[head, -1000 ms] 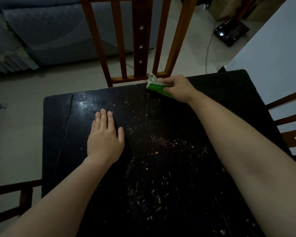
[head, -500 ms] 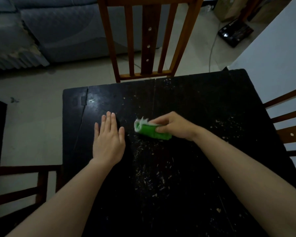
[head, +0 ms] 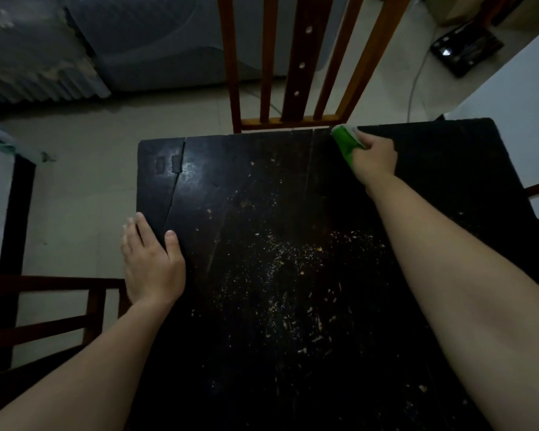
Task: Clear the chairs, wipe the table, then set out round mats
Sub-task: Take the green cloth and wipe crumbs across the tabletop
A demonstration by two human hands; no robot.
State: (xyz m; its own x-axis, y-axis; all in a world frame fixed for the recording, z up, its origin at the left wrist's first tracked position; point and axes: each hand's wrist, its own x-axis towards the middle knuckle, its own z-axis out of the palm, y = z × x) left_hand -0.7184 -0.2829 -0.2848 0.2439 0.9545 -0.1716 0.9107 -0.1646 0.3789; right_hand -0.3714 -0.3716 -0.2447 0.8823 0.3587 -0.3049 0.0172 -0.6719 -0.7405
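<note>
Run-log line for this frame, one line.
step: wipe table | right hand: grips cloth, far edge | left hand: rests on left edge | crumbs: mid-table

The right hand covers most of the cloth; the outer fingers of the left hand lie blurred past the worktop edge. The top edge cuts off the far chair, the bottom edge the worktop's near side.

Home, living/dining rm: grey sofa behind slat-back wooden chair, dark desk (crumb-strewn), tiled floor.
</note>
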